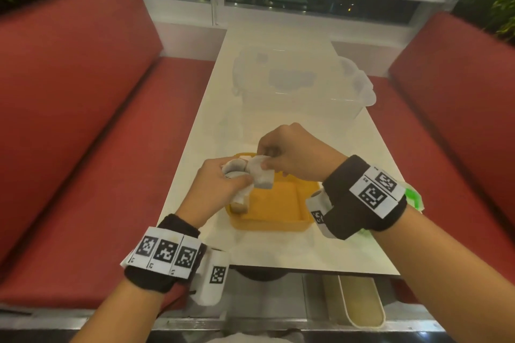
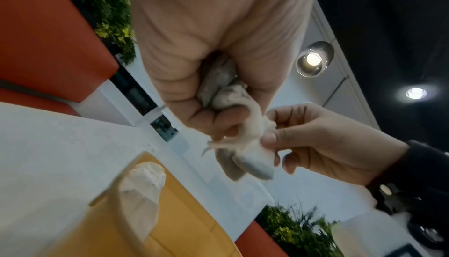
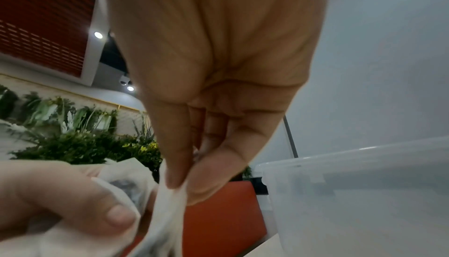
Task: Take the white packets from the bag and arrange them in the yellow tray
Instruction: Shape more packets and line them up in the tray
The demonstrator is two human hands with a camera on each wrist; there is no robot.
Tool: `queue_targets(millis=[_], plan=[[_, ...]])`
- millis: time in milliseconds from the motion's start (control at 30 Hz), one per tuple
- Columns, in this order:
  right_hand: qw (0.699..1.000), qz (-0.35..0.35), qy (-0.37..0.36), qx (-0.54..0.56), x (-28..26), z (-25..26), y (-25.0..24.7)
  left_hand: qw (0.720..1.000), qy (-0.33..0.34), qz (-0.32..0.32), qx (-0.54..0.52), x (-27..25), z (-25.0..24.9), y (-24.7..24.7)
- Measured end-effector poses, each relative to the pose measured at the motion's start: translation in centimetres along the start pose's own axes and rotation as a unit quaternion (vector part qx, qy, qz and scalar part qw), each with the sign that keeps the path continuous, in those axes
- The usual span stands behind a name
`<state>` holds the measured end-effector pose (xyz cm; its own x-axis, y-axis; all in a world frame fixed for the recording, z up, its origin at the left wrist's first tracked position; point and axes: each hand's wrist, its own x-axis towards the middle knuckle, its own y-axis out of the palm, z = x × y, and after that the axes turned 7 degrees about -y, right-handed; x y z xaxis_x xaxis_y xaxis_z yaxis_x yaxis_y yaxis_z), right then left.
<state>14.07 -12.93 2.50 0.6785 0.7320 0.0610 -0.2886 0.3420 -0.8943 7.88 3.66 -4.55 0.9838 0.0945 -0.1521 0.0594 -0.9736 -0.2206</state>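
Note:
Over the yellow tray [image 1: 278, 203], my left hand [image 1: 237, 179] grips a bunch of white packets [image 1: 234, 167]. My right hand [image 1: 263, 161] pinches one white packet [image 1: 262, 175] of that bunch between thumb and finger. In the left wrist view the left hand [image 2: 218, 119] is curled round the bunch, and the right hand [image 2: 272, 140] pulls on the pinched packet [image 2: 255, 159]. The right wrist view shows the right hand [image 3: 179, 186] pinching the top of the packet [image 3: 167, 209]. Another white packet [image 1: 239, 202] [image 2: 141, 190] lies at the tray's [image 2: 189, 222] left side.
A clear plastic container [image 1: 301, 83] [image 3: 364, 194] stands on the white table [image 1: 278, 253] behind the tray. A green thing [image 1: 413, 198] shows at the table's right edge, mostly hidden by my right wrist. Red benches [image 1: 83, 147] flank the table.

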Motion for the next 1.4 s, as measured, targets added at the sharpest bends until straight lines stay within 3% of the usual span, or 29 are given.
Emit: queue_targets(millis=[100,167,300,433,1200,1400], plan=[[0.996,0.025,0.015,-0.079,0.8,-0.5,0.5,0.995,-0.027,-0.076,-0.056,-0.2,1.0,-1.8],[0.990,0.090,0.034,-0.107,1.3,-0.8,1.4,0.986,-0.055,-0.116,-0.108,-0.5,1.9,-3.1],[0.961,0.234,0.038,-0.141,2.5,-0.7,4.0,0.978,-0.087,-0.138,-0.133,-1.5,3.0,-4.0],[0.944,0.299,0.020,-0.136,4.5,0.0,6.0,0.975,-0.103,-0.135,-0.145,-2.1,3.5,-3.8],[0.907,0.332,0.098,-0.241,4.4,-0.9,8.2,0.980,-0.143,-0.091,-0.101,-1.4,6.1,-2.6],[0.916,0.321,0.096,-0.222,4.3,-0.9,7.5,0.979,-0.156,-0.091,-0.093,-0.9,6.6,-2.1]])
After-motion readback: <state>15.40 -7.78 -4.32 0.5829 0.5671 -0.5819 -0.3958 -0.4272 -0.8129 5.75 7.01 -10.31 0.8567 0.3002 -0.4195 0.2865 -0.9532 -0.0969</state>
